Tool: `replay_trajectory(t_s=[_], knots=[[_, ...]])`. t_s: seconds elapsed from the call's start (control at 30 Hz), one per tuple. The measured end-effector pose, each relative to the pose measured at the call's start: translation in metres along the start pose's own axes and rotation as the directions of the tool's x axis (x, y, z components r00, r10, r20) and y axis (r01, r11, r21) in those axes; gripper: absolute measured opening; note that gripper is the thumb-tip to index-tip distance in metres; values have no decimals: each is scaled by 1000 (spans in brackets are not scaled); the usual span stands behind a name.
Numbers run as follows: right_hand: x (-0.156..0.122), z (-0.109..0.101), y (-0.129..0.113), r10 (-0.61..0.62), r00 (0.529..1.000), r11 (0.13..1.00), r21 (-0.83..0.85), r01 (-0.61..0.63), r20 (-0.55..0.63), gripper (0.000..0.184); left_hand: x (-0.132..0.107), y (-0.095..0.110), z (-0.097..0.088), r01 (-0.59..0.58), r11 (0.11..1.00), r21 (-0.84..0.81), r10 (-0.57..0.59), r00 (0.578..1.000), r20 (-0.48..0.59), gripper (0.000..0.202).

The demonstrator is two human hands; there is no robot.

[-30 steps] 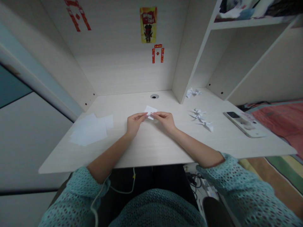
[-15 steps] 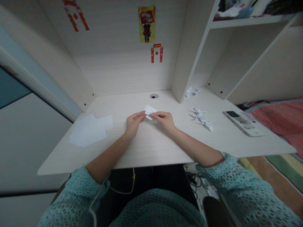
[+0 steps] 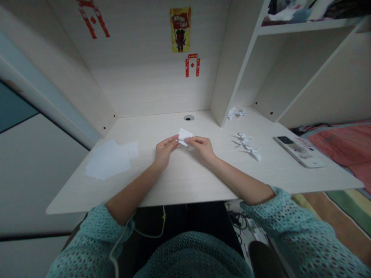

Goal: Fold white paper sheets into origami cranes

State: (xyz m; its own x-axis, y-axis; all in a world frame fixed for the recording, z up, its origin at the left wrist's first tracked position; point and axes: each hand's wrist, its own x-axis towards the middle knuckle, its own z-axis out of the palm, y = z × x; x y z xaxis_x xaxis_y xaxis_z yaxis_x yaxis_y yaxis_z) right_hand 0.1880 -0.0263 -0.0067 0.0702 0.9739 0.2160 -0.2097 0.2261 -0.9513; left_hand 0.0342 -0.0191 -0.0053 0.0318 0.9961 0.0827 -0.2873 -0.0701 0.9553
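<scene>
A small folded white paper (image 3: 183, 134) is held up over the middle of the desk (image 3: 179, 173). My left hand (image 3: 165, 150) pinches its left side, and my right hand (image 3: 204, 148) pinches the right side with thumb and fingers closed. The fingertips cover parts of the lower folds. Off to the right of my right hand lie several folded paper cranes (image 3: 245, 144), with more folded paper (image 3: 237, 112) behind them by the upright panel. Flat white paper sheets (image 3: 108, 160) overlap on the left of my left hand.
A white phone-shaped box (image 3: 300, 151) lies at the desk's right side. An upright panel (image 3: 234, 61) of the shelf unit meets the desk at the back right. A cable hole (image 3: 189, 118) sits near the back wall. A pale cable (image 3: 150, 235) hangs below the front edge.
Both hands stay pinched on the folded paper, which has tilted very slightly. Otherwise the view has barely shifted.
</scene>
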Motion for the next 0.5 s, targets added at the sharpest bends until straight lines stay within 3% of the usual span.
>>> replay_trajectory(t_s=[0.33,0.5], knots=[[0,-1,2,-23,1000,1000,-9,23,7,20,0,2,-1,21,999,-32,-22,999,-27,35],[1,-3,1,-66,998,996,-59,64,-20,18,-2,7,-2,-47,997,57,49,998,-43,43]])
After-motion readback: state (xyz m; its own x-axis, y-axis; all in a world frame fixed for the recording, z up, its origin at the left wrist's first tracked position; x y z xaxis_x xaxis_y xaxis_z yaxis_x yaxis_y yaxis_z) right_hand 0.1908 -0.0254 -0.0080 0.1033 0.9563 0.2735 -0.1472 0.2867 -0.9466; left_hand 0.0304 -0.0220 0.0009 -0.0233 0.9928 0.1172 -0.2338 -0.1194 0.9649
